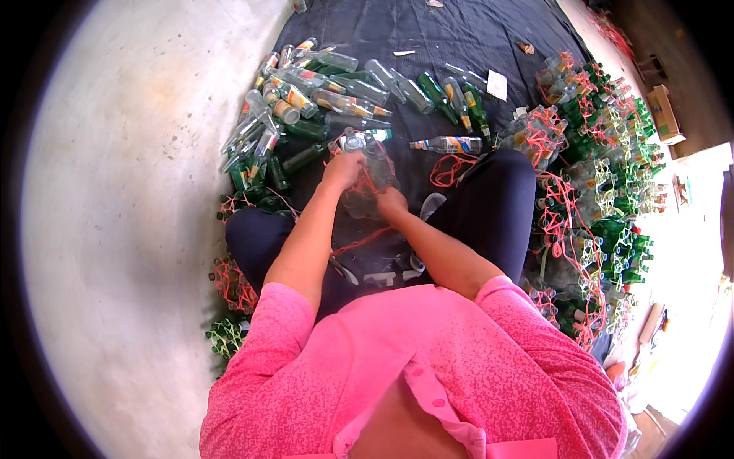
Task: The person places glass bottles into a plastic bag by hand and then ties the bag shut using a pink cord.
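Observation:
Several clear glass bottles [378, 163] stand bunched between my knees, with red plastic twine [362, 182] wound about them. My left hand [346, 169] is at the left side of the bunch near the bottle necks, its fingers curled on the twine. On the right side, lower down, my right hand [391, 202] is closed at the twine beside the glass; its fingertips are partly hidden. A loose length of red twine [361, 242] trails below the hands. Just beyond the bunch lies a clear bottle with a green end [378, 135].
Loose clear and green bottles [298, 97] are heaped at the upper left on a black sheet [378, 23]. Bundles of twine-tied bottles [608, 172] line the right side. A labelled bottle [453, 144] and coiled red twine [447, 172] lie near my right knee. A pale wall [114, 172] borders the left.

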Motion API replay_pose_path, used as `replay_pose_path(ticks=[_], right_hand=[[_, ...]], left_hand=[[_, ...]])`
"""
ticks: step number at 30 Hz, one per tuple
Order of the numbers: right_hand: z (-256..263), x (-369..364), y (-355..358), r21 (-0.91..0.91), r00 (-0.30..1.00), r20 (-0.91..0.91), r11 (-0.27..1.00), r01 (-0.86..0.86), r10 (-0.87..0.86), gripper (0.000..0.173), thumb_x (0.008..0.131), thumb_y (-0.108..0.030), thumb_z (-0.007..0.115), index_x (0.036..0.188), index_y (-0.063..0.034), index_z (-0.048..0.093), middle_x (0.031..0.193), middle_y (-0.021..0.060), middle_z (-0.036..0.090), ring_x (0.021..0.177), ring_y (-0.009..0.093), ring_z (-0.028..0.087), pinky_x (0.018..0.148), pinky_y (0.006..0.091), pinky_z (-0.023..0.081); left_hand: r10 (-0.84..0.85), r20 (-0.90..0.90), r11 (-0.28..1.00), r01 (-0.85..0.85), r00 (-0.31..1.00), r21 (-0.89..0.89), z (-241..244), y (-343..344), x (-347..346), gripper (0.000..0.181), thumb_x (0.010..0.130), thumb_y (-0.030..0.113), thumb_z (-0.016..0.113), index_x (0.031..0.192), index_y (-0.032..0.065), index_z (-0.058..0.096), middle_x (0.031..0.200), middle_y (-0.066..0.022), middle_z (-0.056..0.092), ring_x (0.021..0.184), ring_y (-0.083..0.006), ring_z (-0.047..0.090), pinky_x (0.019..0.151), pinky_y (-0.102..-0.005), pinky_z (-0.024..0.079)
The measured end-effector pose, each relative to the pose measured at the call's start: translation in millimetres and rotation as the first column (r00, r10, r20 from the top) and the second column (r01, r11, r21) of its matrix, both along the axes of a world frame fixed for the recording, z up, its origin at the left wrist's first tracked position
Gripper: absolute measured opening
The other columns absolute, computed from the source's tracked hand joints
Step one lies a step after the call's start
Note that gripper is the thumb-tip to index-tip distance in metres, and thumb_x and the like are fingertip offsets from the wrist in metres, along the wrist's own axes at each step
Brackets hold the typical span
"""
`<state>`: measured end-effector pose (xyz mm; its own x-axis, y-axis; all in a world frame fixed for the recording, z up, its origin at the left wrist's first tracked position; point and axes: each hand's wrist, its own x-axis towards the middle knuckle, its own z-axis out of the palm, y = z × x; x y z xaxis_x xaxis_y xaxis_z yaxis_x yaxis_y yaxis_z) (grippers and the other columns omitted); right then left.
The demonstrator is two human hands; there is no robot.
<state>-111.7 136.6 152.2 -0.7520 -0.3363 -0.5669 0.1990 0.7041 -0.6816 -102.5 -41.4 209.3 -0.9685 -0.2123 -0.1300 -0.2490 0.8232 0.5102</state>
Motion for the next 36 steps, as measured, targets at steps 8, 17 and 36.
replay_pose_path(ticks=[8,17,36], right_hand=[[4.4,-1.2,-1.8,0.056,1.000,-0.006,0.998,-0.029,0.029,0.035,0.089,-0.031,0.058,0.114,-0.0089,0.068,0.114,0.0255,0.065,0.112,0.041,0.061,0.095,0.0467,0.049],[0.3,-3.3,-0.3,0.044,0.990,-0.100,0.995,-0.091,0.095,0.034,0.090,-0.028,0.054,0.110,-0.0054,0.069,0.112,0.0261,0.066,0.108,0.042,0.062,0.092,0.0478,0.050],[-25.2,-2.3,-6.2,0.154,0.928,-0.028,0.919,-0.364,0.372,0.034,0.090,-0.027,0.052,0.109,-0.0061,0.072,0.120,0.0209,0.065,0.113,0.040,0.062,0.094,0.0463,0.050]], left_hand=[[0.041,0.149,0.992,-0.058,0.988,0.112,-1.4,0.6,-16.5,0.010,0.085,0.006,0.060,0.092,0.0084,0.068,0.074,-0.0089,0.069,0.059,-0.0206,0.070,0.061,-0.0349,0.052],[-0.024,0.241,0.995,0.046,0.970,-0.085,-6.4,1.3,-33.5,0.014,0.083,0.005,0.061,0.092,0.0086,0.071,0.079,-0.0102,0.071,0.057,-0.0226,0.069,0.063,-0.0355,0.055],[0.345,0.065,0.931,-0.333,0.936,-0.147,52.3,39.9,38.9,0.020,0.084,0.012,0.055,0.099,0.0108,0.068,0.105,-0.0197,0.065,0.099,-0.0396,0.064,0.083,-0.0485,0.051]])
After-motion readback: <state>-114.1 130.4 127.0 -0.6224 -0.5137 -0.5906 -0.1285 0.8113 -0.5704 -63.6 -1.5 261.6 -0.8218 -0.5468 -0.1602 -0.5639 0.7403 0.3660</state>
